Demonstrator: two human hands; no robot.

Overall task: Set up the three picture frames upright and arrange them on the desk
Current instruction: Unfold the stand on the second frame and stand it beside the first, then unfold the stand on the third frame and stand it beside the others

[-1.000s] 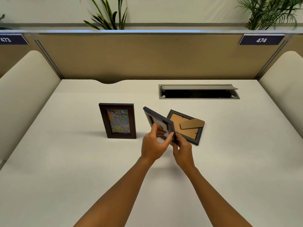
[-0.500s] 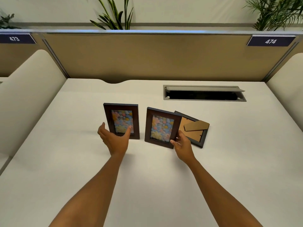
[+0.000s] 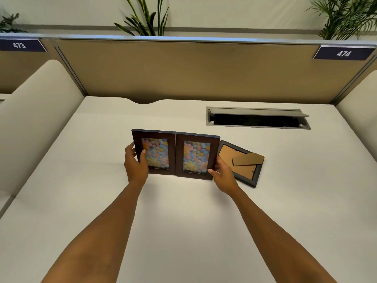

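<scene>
Two dark brown picture frames with flower pictures stand upright side by side on the white desk (image 3: pixel 183 211), their inner edges touching. My left hand (image 3: pixel 136 166) grips the left edge of the left frame (image 3: pixel 155 152). The right frame (image 3: pixel 196 157) is held at its lower right edge by my right hand (image 3: pixel 223 176). A third frame (image 3: pixel 241 163) lies face down just to the right, its brown cardboard back and folded stand showing.
An open grey cable hatch (image 3: pixel 258 118) sits in the desk at the back right. A tan partition (image 3: pixel 183 70) closes the back, with rounded cream dividers (image 3: pixel 36 111) on both sides. Plants rise behind the partition.
The right frame went from being held in both hands to standing upright, then slid left against the left frame. My left hand moved over and took hold of the left frame.
</scene>
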